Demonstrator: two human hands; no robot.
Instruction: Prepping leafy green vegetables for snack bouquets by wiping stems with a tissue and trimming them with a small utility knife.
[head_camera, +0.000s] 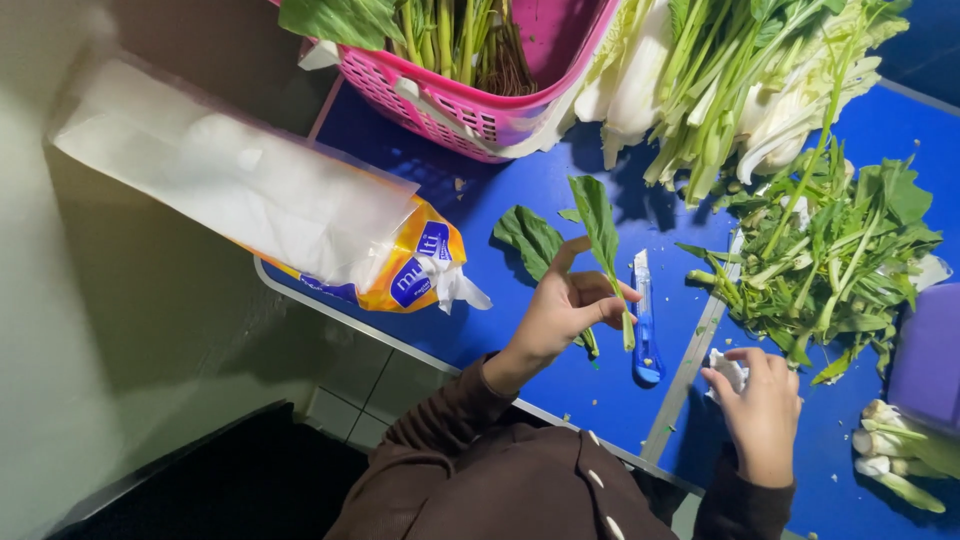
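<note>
Left hand (560, 310) at centre frame, fingers closed around the stem of a leafy green stalk (603, 240), holding it upright-ish above the tabletop, leaf pointing toward the top of the frame. Right hand (762, 405) at lower right, curled shut on a small white wad (728, 370), looks like tissue or paper, exact kind unclear; hand rests on or just above the tabletop.

Blue tabletop (520, 200) fills the middle and right of the frame, metal edge running diagonally along its lower left side, a pale metal seam strip crossing it near the right hand. Blue utility knife (645, 325) lies flat just right of the left hand, between the two hands. A loose green leaf (530, 238) lies on the tabletop just behind the left hand. Pink plastic basket (470, 110) at top centre, greens inside. Heap of white-stemmed leafy vegetables (720, 70) at upper right. Pile of cut greens (840, 260) at right, near the right hand. Trimmed stem ends (895, 455) at lower right edge. Purple box (928, 360) at far right edge, partly cut off. Bag of clear plastic sheets with a yellow-and-blue end (270, 200) at left, overhanging the tabletop edge. Tiled floor (370, 390) below the edge, grey wall at far left. Brown sleeves at the bottom.
</note>
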